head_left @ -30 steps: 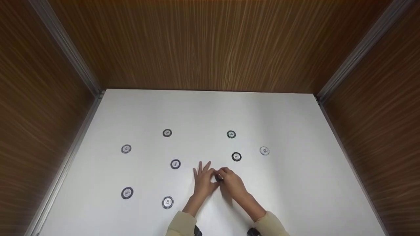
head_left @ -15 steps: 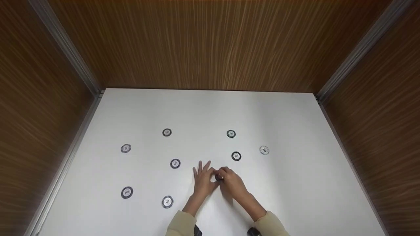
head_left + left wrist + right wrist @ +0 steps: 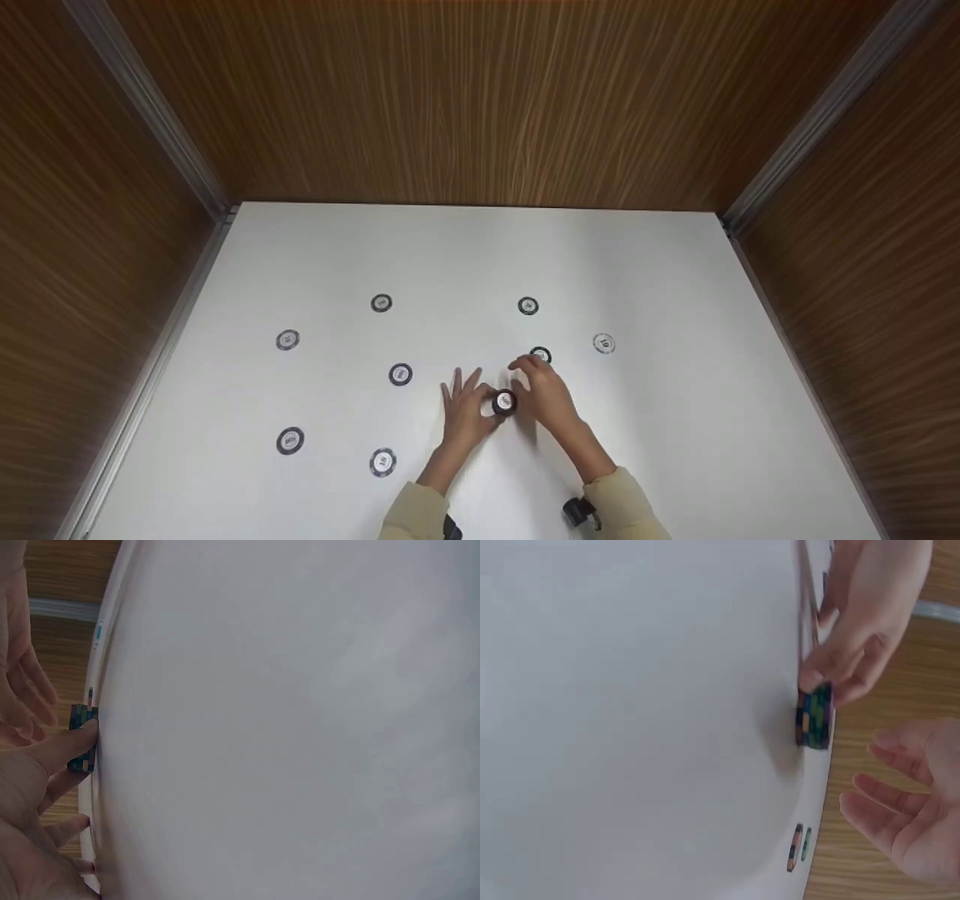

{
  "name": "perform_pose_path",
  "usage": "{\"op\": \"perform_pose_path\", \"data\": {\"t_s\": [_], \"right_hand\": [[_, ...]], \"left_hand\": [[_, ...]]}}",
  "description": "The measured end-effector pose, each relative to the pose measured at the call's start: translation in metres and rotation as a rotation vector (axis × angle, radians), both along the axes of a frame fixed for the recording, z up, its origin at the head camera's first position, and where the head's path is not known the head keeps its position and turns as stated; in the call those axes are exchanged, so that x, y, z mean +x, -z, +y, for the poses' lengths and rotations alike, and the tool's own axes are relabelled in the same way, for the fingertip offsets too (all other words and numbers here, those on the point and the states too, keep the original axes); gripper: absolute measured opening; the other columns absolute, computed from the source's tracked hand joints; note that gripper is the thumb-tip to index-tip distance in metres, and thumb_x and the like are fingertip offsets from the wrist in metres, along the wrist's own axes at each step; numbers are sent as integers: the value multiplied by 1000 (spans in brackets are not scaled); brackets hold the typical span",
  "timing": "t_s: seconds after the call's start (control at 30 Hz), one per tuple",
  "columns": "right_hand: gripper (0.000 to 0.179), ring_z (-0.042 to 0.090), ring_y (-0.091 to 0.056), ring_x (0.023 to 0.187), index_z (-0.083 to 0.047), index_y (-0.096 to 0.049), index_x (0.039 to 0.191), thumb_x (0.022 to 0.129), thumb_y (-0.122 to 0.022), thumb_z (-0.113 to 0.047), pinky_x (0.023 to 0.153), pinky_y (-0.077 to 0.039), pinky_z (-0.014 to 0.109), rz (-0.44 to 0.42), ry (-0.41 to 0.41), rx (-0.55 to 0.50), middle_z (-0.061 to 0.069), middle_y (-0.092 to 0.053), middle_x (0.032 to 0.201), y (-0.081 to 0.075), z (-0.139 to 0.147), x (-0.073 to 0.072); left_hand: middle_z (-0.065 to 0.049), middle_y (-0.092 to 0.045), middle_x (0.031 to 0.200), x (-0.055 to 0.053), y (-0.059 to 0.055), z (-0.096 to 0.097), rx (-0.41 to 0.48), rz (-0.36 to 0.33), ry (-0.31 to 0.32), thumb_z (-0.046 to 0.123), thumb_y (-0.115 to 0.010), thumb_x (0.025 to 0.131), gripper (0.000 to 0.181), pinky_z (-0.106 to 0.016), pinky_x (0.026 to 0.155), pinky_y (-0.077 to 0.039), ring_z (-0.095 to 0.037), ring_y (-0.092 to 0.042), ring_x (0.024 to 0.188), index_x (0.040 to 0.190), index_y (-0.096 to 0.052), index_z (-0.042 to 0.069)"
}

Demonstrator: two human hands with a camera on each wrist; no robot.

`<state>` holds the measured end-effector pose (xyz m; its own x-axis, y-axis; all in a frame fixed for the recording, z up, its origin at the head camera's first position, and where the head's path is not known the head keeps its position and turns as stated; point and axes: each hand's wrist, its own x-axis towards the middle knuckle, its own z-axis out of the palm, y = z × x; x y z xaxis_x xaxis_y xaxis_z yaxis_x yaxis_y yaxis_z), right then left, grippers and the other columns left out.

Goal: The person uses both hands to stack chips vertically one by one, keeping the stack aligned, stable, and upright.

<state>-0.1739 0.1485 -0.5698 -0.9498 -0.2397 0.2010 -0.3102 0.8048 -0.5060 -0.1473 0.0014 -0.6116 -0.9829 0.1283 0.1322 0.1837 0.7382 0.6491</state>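
A short stack of poker chips stands on the white table, a dark-rimmed chip with a pale centre on top. My left hand pinches it between thumb and forefinger, the other fingers spread. In the right wrist view, the stack shows several layers with coloured edges. Just to the right of it, my right hand is apart from the chips, its fingers relaxed with nothing in them. That hand partly covers a black-rimmed chip.
Single chips lie scattered: a 10 chip and a dark chip at the near left, a purple-rimmed chip, a green-rimmed chip and a pale 10 chip at the right. Wood-grain panels enclose the table.
My right hand has let go of the stack and moved right and slightly away from me, uncovering the top chip. My left hand has stayed in place around the stack.
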Motion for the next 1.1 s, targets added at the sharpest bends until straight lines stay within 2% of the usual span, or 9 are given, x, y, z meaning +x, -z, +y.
{"op": "perform_pose_path", "data": {"t_s": [0.1,0.27,0.4,0.57,0.7,0.83,1.0,1.1], "right_hand": [[22,28,-57,100,-7,-63,100,79,-69,-4,83,-49,38,-16,49,-1,11,-58,108,-3,5,-11],[23,26,-57,88,-4,-63,100,77,-69,-1,73,-51,37,-22,85,9,12,-58,105,-3,11,-26],[27,34,-56,99,-3,-63,104,78,-68,-2,79,-50,42,-29,79,55,18,-55,115,1,13,-32],[34,39,-46,115,-4,-60,115,81,-65,-3,89,-45,48,-55,31,116,20,-46,131,7,13,-35],[35,41,-41,120,-6,-60,118,84,-63,-3,91,-42,52,-56,-19,174,19,-44,134,11,14,-35],[32,44,-43,117,-6,-60,116,85,-63,-6,87,-44,54,-41,-44,213,22,-47,130,15,15,-34],[27,45,-46,113,-5,-61,113,86,-60,-5,85,-45,55,-27,-52,218,25,-51,123,19,17,-34],[26,45,-48,110,-4,-62,111,85,-60,-3,84,-44,57,10,-51,214,25,-53,119,21,20,-34]], "left_hand": [[-17,-47,132,-1,0,0,14,-5,-1,24,-82,64,32,-66,101,-10,-47,-23,128,88,-64,12],[-18,-46,132,0,1,0,24,-4,0,24,-82,64,32,-66,101,-9,-47,-23,128,88,-64,12],[-17,-46,133,0,3,0,21,-5,0,24,-81,63,33,-65,101,-8,-46,-22,129,89,-64,12],[-17,-47,132,0,4,0,19,16,-4,23,-82,62,33,-66,101,-9,-47,-24,128,88,-64,12],[-17,-48,131,0,4,1,29,27,-6,22,-82,62,33,-66,100,-10,-47,-25,128,87,-64,12],[-17,-47,132,0,4,2,19,17,-7,24,-82,62,34,-66,101,-10,-46,-25,128,89,-65,12],[-16,-48,132,1,3,3,13,19,-9,24,-82,62,34,-65,101,-10,-46,-25,128,89,-65,12],[-17,-48,131,1,3,4,16,31,-6,23,-83,62,34,-66,100,-12,-47,-26,127,88,-64,12]]}}
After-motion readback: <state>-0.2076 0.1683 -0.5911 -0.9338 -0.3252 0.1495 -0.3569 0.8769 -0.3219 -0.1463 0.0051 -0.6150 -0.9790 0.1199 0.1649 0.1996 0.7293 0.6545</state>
